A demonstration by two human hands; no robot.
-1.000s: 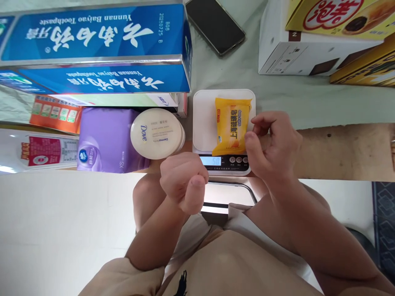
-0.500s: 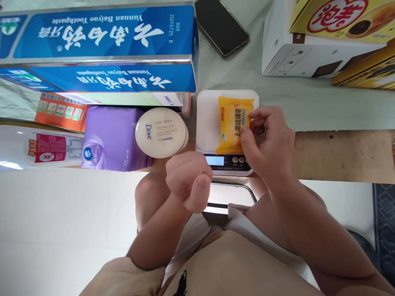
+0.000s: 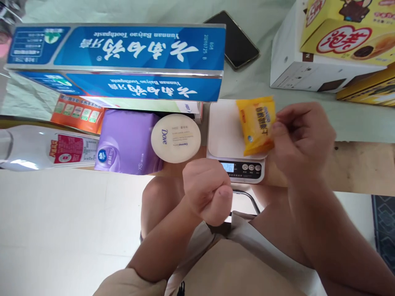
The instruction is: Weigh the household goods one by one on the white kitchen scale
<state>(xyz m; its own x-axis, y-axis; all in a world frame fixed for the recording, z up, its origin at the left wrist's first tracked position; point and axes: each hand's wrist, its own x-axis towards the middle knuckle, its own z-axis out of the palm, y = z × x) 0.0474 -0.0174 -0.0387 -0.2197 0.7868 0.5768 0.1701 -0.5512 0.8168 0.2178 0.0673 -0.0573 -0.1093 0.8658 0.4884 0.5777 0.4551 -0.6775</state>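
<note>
My right hand point(image 3: 304, 142) pinches the right edge of a yellow packet of sulfur soap point(image 3: 256, 125) between thumb and fingers. The packet is tilted over the right part of the white kitchen scale point(image 3: 222, 133); whether its left side touches the plate I cannot tell. Lit digits show on the scale's display point(image 3: 228, 167). My left hand point(image 3: 207, 191) is a closed fist in front of the scale's lower left corner, with nothing showing out of it. Just beyond this fist stands a round cream Dove jar point(image 3: 175, 138).
Left of the jar are a purple tissue pack point(image 3: 128, 139), an orange pack point(image 3: 77, 113) and a white bottle point(image 3: 46, 148) lying down. Blue toothpaste boxes point(image 3: 138, 45) are stacked behind. A phone point(image 3: 239, 45) lies at the back. White and yellow boxes point(image 3: 308, 70) stand back right.
My right hand has drawn the soap packet to the right and tilted it up off the scale plate. The display's digits have changed. My left fist stays closed. The whole view has shifted.
</note>
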